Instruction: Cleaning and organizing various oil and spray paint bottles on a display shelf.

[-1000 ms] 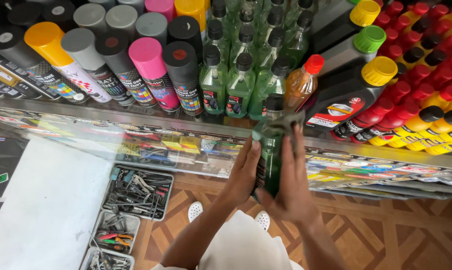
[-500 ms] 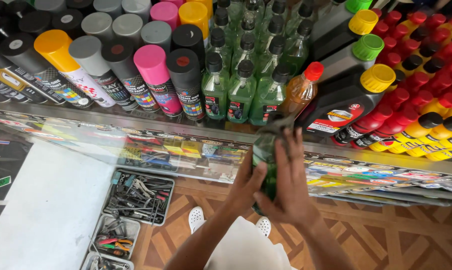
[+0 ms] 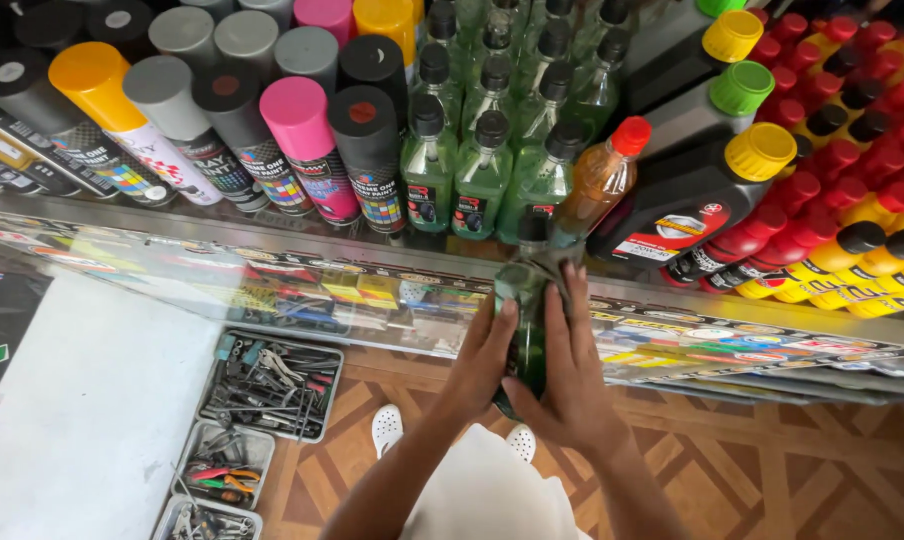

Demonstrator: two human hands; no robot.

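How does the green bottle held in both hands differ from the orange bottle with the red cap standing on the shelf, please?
The held green bottle has a black cap and green contents; the orange bottle has a red cap and amber contents. The green one is clasped between the left hand and the right hand in front of the glass shelf; the orange one stands on it, untouched. Both are clear, slim and capped.

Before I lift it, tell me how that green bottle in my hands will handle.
The green bottle looks full of liquid, so probably heavy for its size. Its glossy sides may be slippery. Tall and narrow, it could tip easily; both the left hand and right hand grip it.
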